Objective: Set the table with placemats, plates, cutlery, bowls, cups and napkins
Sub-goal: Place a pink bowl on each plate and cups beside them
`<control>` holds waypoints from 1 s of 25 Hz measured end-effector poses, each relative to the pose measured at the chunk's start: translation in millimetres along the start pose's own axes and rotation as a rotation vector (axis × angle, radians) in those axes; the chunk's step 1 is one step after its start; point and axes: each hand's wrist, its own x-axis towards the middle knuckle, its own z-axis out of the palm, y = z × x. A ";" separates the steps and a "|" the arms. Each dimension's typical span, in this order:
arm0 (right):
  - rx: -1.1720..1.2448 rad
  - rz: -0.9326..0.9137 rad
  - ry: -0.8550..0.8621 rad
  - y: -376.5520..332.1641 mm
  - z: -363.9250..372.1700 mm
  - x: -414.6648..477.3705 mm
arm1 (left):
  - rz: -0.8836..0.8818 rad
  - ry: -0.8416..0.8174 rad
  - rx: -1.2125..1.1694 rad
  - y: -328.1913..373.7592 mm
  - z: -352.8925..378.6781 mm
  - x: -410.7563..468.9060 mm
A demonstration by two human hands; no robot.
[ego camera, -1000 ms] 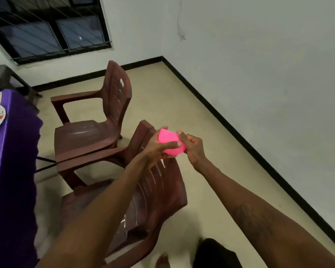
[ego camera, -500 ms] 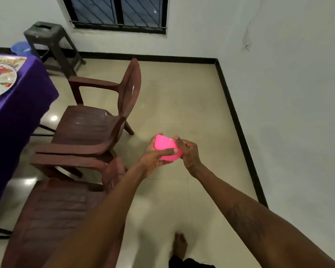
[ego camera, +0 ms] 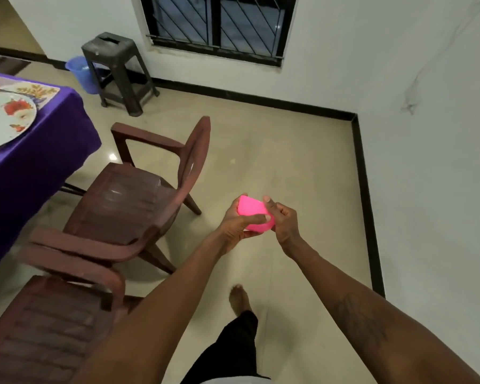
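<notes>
Two brown chairs stand between the table point(ego camera: 39, 167) and the left hand point(ego camera: 233, 225) and right hand point(ego camera: 286, 220), which grip a pink cup point(ego camera: 254, 213). The far chair point(ego camera: 128, 200) turns its back to the open floor point(ego camera: 275, 151), and the near chair point(ego camera: 53, 328) sits just beside it. Bare floor runs free ahead to the window wall and rightward to the white side wall point(ego camera: 427, 189). A dark stool point(ego camera: 117, 70) and blue bucket point(ego camera: 81, 73) stand by the far wall, well apart from the hands. On the table, purple cloth lies bare at the corner beside the plate point(ego camera: 3, 120).

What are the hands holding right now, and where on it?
Both hold one pink cup: the left hand wraps its side, thumb across it; the right hand pinches its right end.
</notes>
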 end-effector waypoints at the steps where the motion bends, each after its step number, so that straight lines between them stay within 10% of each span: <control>1: -0.018 -0.004 -0.002 -7.4 -3.3 26.9 | -0.001 0.011 -0.006 10.4 5.2 23.4; 15: -0.185 -0.025 -0.387 -147.3 65.0 405.3 | 0.126 0.369 -0.138 209.5 -19.2 312.1; 25: -0.476 0.069 -1.015 -267.5 195.3 624.5 | 0.241 0.663 -0.265 361.1 -97.2 438.2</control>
